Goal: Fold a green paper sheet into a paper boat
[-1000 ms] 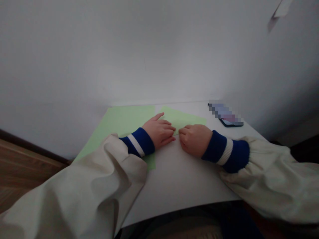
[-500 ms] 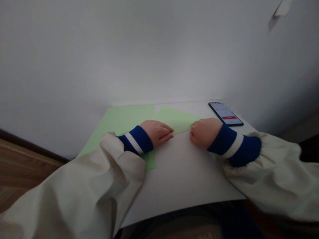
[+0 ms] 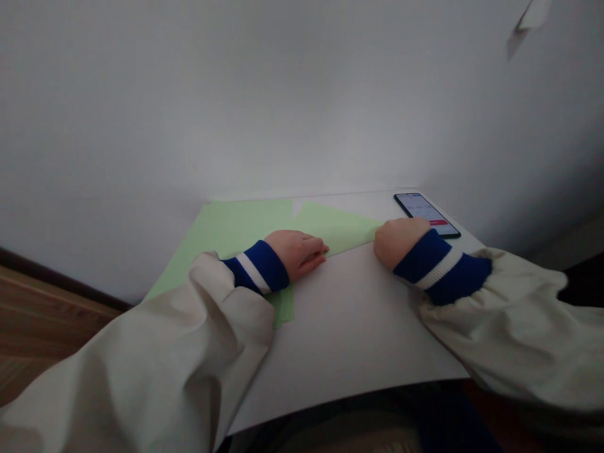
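Note:
A folded piece of light green paper (image 3: 342, 227) lies on the white tabletop, its straight near edge running between my two hands. My left hand (image 3: 299, 253) rests flat on the left part of that edge, fingers stretched out to the right. At the paper's right corner, my right hand (image 3: 400, 240) is closed with the fingers curled under, gripping or pressing the edge there; its fingertips are hidden from view. A larger sheet of green paper (image 3: 240, 217) is spread to the left, partly covered by my left forearm and sleeve.
A smartphone (image 3: 427, 211) with its screen lit lies at the back right, just behind my right hand. The white table (image 3: 358, 340) meets a pale wall (image 3: 302, 100) at the back. Brown wooden furniture (image 3: 47, 314) stands at the left.
My right hand has slid to the right along the paper's near edge to its corner, now covering part of the phone. My left hand has stayed nearly still.

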Action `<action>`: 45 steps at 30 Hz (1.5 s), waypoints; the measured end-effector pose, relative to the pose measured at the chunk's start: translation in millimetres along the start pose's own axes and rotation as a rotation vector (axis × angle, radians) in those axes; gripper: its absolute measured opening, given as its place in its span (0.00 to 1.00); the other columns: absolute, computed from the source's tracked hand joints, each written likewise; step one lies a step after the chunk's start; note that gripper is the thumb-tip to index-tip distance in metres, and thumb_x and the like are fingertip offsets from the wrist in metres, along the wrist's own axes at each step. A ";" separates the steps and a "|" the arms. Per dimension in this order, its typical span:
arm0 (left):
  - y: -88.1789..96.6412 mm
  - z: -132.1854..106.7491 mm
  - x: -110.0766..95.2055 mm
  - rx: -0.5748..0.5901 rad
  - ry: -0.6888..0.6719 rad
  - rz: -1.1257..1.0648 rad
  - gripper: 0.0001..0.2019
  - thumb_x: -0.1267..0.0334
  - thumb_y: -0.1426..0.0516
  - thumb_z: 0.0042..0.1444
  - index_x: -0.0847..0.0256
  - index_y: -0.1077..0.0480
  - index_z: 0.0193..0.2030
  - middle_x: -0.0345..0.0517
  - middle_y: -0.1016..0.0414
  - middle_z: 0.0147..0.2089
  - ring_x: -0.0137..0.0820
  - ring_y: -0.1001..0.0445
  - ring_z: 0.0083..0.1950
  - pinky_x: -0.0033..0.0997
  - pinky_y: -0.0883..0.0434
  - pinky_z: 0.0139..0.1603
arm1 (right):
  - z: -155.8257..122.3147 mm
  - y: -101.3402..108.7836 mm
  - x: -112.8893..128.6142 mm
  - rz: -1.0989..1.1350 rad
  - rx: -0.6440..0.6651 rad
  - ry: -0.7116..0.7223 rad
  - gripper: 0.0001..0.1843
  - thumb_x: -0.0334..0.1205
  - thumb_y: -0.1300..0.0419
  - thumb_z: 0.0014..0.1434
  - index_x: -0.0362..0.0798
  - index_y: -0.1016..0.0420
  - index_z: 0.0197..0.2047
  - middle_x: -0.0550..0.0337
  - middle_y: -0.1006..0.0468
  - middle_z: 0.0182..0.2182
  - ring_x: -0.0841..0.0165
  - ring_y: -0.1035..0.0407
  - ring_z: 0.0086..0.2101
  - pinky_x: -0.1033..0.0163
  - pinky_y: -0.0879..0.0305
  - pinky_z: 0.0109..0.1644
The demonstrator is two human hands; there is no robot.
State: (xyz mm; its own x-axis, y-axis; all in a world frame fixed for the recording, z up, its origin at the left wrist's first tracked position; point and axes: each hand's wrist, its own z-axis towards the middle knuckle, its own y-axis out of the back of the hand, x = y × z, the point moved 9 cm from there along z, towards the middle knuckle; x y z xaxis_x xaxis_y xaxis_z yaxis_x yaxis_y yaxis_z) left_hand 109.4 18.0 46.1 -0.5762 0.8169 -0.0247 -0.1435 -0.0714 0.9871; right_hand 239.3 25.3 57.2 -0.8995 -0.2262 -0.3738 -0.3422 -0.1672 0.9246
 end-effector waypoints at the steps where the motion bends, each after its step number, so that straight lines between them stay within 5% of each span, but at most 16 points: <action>1: -0.1 0.1 0.9 -0.006 0.001 -0.016 0.16 0.57 0.55 0.59 0.60 0.30 0.43 0.48 0.23 0.42 0.33 0.25 0.41 0.32 0.31 0.40 | 0.9 2.5 1.2 0.007 -0.028 0.006 0.18 0.28 0.57 0.57 0.39 0.26 0.31 0.39 0.23 0.30 0.53 0.27 0.31 0.54 0.35 0.29; 6: 0.3 0.7 4.2 -0.038 -0.002 -0.053 0.12 0.62 0.53 0.58 0.60 0.31 0.42 0.47 0.25 0.42 0.32 0.26 0.40 0.30 0.31 0.40 | 6.2 1.1 17.6 0.048 0.013 0.193 0.16 0.31 0.55 0.59 0.43 0.25 0.35 0.45 0.22 0.35 0.57 0.28 0.38 0.57 0.34 0.35; 18: 6.7 -1.0 -1.4 -0.133 -0.124 -0.091 0.12 0.61 0.51 0.59 0.63 0.29 0.39 0.51 0.25 0.42 0.34 0.27 0.43 0.35 0.31 0.47 | 8.8 1.4 30.2 -0.067 0.031 0.355 0.16 0.29 0.54 0.59 0.42 0.24 0.35 0.45 0.22 0.35 0.59 0.28 0.37 0.58 0.36 0.35; 24: 0.0 -0.9 5.2 -0.118 -0.057 -0.081 0.18 0.59 0.49 0.58 0.64 0.32 0.51 0.55 0.29 0.48 0.37 0.30 0.48 0.39 0.31 0.49 | 7.1 7.0 32.2 -0.044 -0.014 0.350 0.15 0.30 0.54 0.59 0.43 0.25 0.35 0.47 0.22 0.34 0.59 0.29 0.37 0.59 0.38 0.33; 36: 3.0 0.1 9.5 -0.100 0.006 -0.031 0.16 0.60 0.49 0.58 0.65 0.31 0.50 0.53 0.28 0.52 0.38 0.29 0.50 0.41 0.34 0.54 | 8.1 16.3 33.9 0.041 -0.091 0.334 0.16 0.36 0.55 0.61 0.45 0.27 0.37 0.52 0.23 0.35 0.63 0.29 0.35 0.63 0.43 0.30; 45: -1.0 -2.9 10.2 -0.108 0.013 -0.067 0.13 0.64 0.49 0.58 0.65 0.28 0.45 0.53 0.26 0.50 0.36 0.29 0.51 0.39 0.33 0.54 | 18.0 -8.1 8.6 0.151 -0.033 0.324 0.15 0.37 0.53 0.59 0.49 0.26 0.41 0.55 0.23 0.39 0.65 0.29 0.39 0.63 0.41 0.37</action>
State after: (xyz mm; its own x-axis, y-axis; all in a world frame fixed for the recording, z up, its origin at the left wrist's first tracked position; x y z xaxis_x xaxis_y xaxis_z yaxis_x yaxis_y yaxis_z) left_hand 101.3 24.8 44.4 -0.5727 0.8146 -0.0925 -0.2670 -0.0786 0.9605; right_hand 229.5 41.9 47.8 -0.8048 -0.5420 -0.2417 -0.1984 -0.1382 0.9703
